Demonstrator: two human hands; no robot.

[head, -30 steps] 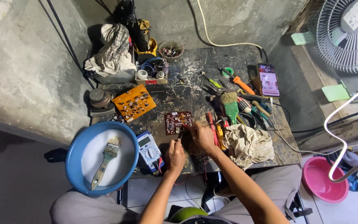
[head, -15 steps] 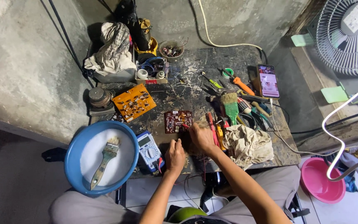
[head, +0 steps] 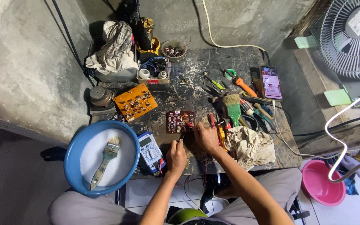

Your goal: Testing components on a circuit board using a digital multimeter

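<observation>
A small dark brown circuit board [head: 179, 121] lies flat near the middle of the worn black bench [head: 196, 79]. My left hand [head: 176, 156] sits just below it, gripping a black test probe whose tip points up at the board's lower edge. My right hand [head: 205, 136] rests at the board's lower right corner and pinches a red test probe against it. A blue and grey multimeter [head: 151, 151] lies to the left of my left hand, with red and black leads trailing off the bench's front edge.
An orange circuit board [head: 135, 101] lies at upper left. A blue basin [head: 76, 146] holding a paintbrush [head: 106, 160] overhangs the front left. Pliers, screwdrivers, a green brush [head: 232, 108], a rag [head: 250, 146] and a phone [head: 271, 82] crowd the right. A fan [head: 351, 35] and a pink bowl [head: 319, 183] stand off to the right.
Both hands stay at the dark board with only slight shifts of the probes. Nothing else has moved.
</observation>
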